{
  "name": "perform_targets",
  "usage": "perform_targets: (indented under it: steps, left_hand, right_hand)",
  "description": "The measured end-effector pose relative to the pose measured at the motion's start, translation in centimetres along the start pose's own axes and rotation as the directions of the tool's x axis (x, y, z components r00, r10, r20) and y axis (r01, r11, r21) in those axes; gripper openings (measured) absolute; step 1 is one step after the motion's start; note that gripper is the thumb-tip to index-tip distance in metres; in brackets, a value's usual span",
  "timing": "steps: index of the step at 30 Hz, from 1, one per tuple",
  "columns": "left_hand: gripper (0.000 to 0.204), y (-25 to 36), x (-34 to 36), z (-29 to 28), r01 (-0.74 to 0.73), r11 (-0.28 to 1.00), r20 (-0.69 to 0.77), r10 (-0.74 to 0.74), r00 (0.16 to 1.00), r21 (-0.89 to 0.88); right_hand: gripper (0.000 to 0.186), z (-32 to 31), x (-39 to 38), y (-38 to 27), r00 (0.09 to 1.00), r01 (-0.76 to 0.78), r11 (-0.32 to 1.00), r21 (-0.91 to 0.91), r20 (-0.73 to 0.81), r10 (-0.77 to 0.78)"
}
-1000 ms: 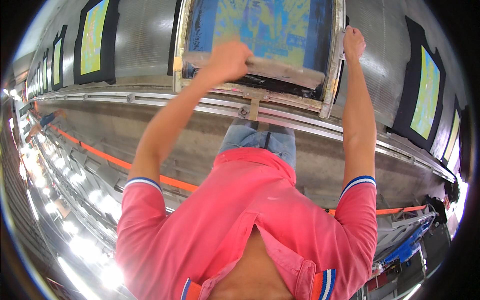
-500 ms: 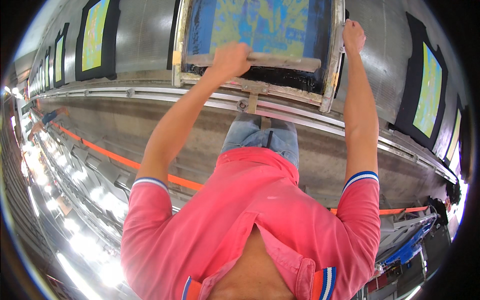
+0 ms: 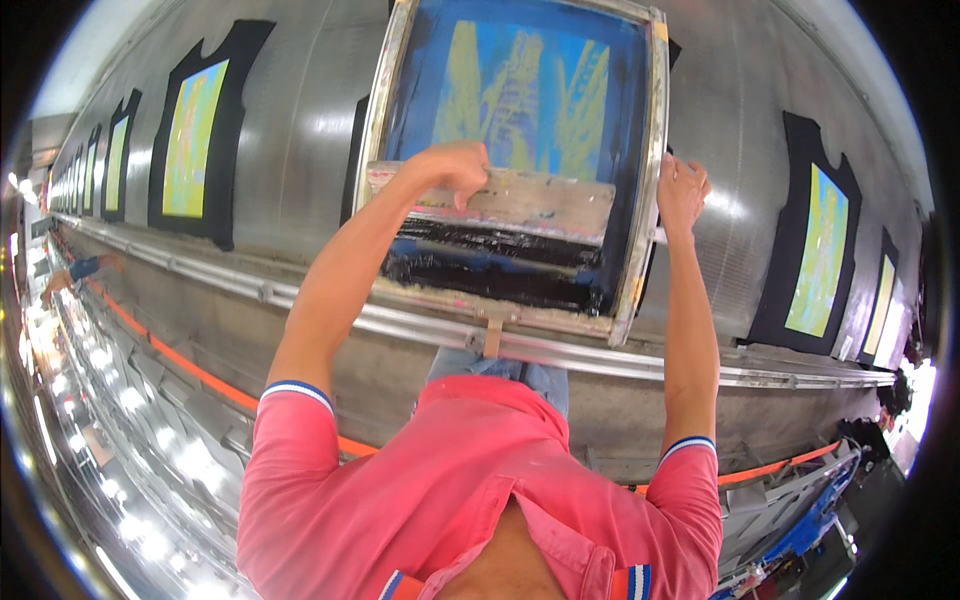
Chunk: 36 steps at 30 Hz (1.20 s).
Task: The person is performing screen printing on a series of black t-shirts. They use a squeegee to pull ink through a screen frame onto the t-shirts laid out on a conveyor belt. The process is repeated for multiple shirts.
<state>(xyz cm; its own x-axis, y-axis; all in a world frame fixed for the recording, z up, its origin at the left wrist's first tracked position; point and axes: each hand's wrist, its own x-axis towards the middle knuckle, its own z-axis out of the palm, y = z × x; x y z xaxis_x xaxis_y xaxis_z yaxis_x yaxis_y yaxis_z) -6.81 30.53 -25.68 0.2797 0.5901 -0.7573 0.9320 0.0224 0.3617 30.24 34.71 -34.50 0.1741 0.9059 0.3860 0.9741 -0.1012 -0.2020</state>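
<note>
My left hand (image 3: 455, 170) is closed around the top of a wide, stained wooden squeegee (image 3: 545, 203), which lies across the inside of a screen-printing frame (image 3: 650, 180). Nearer me than the squeegee, glossy black ink (image 3: 500, 278) spreads over the mesh. Beyond it the blue mesh shows a yellow-green pattern (image 3: 525, 95). At the frame's right side my right hand (image 3: 684, 192) is closed with bent fingers against the outer edge. Its exact grip is partly hidden. Under the frame, only edges of a black shirt (image 3: 357, 150) show.
Black shirts with bright yellow and blue prints lie on the long grey table, one to the left (image 3: 195, 140) and one to the right (image 3: 820, 250). A metal rail (image 3: 400, 325) runs along the near edge. Another person's arm (image 3: 85, 270) shows far left, near an orange strip (image 3: 180, 360).
The squeegee has moved away from the frame's near end and now shows its broad face. More black ink is visible behind it. The whole scene sits lower in view.
</note>
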Motion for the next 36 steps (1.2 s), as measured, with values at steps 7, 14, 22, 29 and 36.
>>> perform_targets:
  steps: [7,14,22,29,36]
  left_hand:
    - [0.028,2.3,5.6,-7.8,-0.050,0.979,-0.575,0.157,0.803,0.198]
    - [0.041,-5.5,10.5,-21.8,0.102,0.969,-0.701,0.087,0.708,0.223]
    - [0.017,-9.6,13.8,-22.3,0.196,0.900,-0.816,0.238,0.527,0.388]
    - [0.012,-10.3,12.3,-16.0,0.058,0.947,-0.883,0.270,0.385,0.315]
    - [0.033,-8.0,4.3,-2.4,0.065,0.967,-0.847,0.184,0.498,0.248]
  right_hand:
    - [0.029,-7.9,10.4,-13.2,0.523,0.505,0.800,0.325,0.622,-0.583]
    - [0.035,3.1,23.5,-15.4,0.607,0.614,0.764,0.200,0.500,-0.618]
    - [0.042,5.7,25.0,-16.0,0.666,0.631,0.768,0.112,0.429,-0.610]
    - [0.020,5.5,19.8,-14.4,0.639,0.713,0.691,0.120,0.294,-0.710]
    - [0.021,-0.4,6.6,-10.6,0.621,0.674,0.681,0.286,0.280,-0.732]
